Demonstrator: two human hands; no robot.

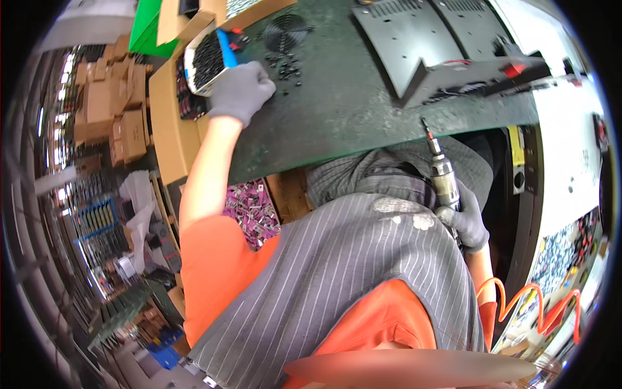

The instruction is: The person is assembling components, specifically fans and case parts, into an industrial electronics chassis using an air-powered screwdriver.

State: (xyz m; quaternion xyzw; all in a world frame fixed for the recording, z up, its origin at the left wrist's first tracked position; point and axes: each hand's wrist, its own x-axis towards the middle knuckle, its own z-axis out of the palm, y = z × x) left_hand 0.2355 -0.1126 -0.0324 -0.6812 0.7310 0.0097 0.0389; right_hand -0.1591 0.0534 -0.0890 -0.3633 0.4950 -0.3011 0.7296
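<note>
Both my hands wear grey gloves. My left hand (241,93) is closed, its fingers curled down beside a white box of small black screws (208,59); whatever it may hold is hidden. A blue strip (227,48) stands at the box's edge, just above that hand. Several loose black pieces (284,67) lie on the dark green table (324,97) near my knuckles, below a round black fan guard (285,31). Down at my lap, my right hand (468,223) is wrapped round a power screwdriver (443,178), its bit pointing up toward the table edge.
Grey metal panels (408,39) lie at the far right of the table, with a bent metal housing (447,78) in front. An orange coiled hose (534,298) hangs at my right. A bin of purple parts (251,211) sits below the table's left side, near an open cardboard box (170,123).
</note>
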